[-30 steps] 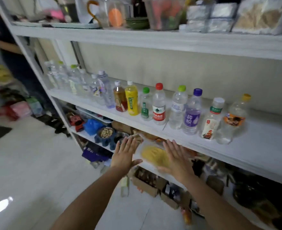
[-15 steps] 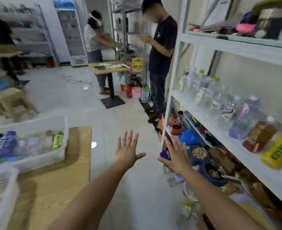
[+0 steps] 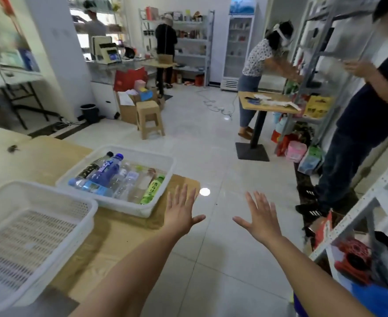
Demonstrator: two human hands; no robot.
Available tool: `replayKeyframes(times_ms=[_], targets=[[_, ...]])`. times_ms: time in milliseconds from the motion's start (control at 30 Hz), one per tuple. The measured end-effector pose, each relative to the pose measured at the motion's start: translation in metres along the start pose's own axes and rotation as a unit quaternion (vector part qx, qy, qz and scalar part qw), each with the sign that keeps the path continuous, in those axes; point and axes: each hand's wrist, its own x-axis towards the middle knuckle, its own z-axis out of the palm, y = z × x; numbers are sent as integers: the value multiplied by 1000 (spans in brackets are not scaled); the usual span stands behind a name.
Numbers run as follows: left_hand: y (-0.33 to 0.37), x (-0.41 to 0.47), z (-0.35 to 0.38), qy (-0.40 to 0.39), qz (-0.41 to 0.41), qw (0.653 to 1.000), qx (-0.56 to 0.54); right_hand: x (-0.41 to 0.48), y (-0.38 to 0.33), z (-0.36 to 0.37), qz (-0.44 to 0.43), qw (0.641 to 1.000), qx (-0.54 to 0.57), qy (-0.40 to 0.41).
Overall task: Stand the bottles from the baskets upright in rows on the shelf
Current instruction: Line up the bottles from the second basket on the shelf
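Observation:
A white basket (image 3: 153, 160) on the wooden table (image 3: 120, 232) holds several bottles lying flat, among them a blue-labelled one (image 3: 104, 171) and a green one (image 3: 152, 189). A second white basket (image 3: 28, 227) nearer me on the left holds nothing. My left hand (image 3: 180, 212) hovers just right of the bottle basket, fingers spread, holding nothing. My right hand (image 3: 258, 219) is spread over the floor, also holding nothing. Only a corner of the white shelf (image 3: 357, 216) shows at the right edge; its bottle rows are out of view.
A person in dark clothes (image 3: 357, 133) stands close by the shelf at right. Another person leans over a small wooden table (image 3: 268, 104) further back. A plastic stool (image 3: 149, 118) and cardboard boxes stand mid-floor. Tiled floor lies between table and shelf.
My view has swung left from the shelf with its bottle rows to the table with the baskets. Both hands stay spread and hold nothing.

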Motion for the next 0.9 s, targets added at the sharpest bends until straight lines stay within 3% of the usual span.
replayKeyframes(times_ms=[167, 433, 900], targets=[[-63, 16, 3, -5, -126, 992, -24, 66, -54, 15, -115, 993, 6, -33], [-163, 66, 13, 6, -249, 966, -64, 183, -158, 44, -229, 970, 7, -80], [-302, 139, 31, -23, -383, 915, -123, 325, -298, 111, -316, 930, 32, -182]])
